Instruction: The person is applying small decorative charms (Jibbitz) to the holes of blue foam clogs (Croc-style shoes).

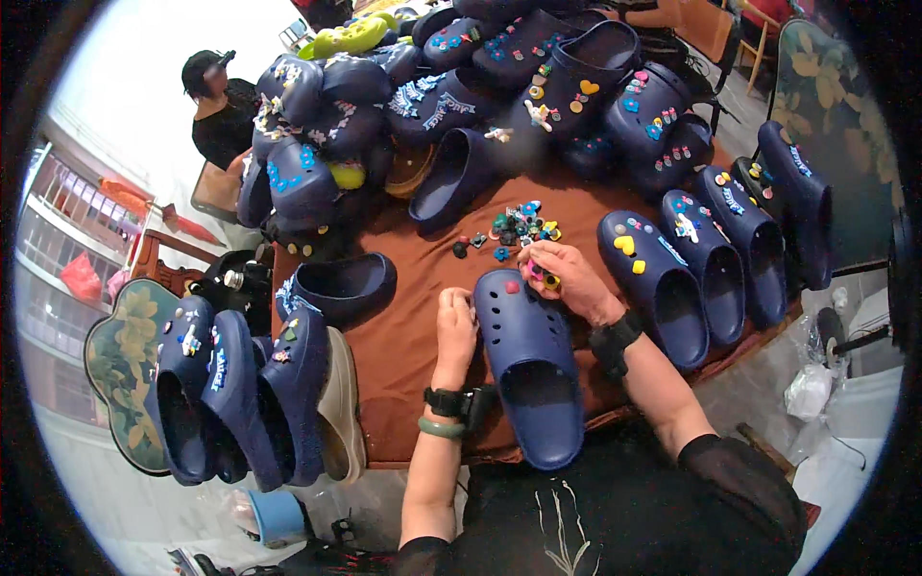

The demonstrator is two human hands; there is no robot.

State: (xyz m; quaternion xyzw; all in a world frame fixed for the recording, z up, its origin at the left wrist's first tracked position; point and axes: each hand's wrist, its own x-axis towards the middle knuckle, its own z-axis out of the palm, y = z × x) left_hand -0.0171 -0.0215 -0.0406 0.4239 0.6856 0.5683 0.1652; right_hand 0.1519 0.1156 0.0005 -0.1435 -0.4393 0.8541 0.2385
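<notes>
"Where is the navy clog (523,338) placed?"
"Below frame centre; whether anything is gripped by the left hand (456,328) beside it cannot be told."
"And the right hand (573,283)?"
"Colourful charms (546,279) are gripped in it."

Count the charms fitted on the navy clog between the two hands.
1: a pinkish-red charm, near the toe of the navy clog. The right hand overlaps the clog's right edge, so more may be hidden there.
</notes>
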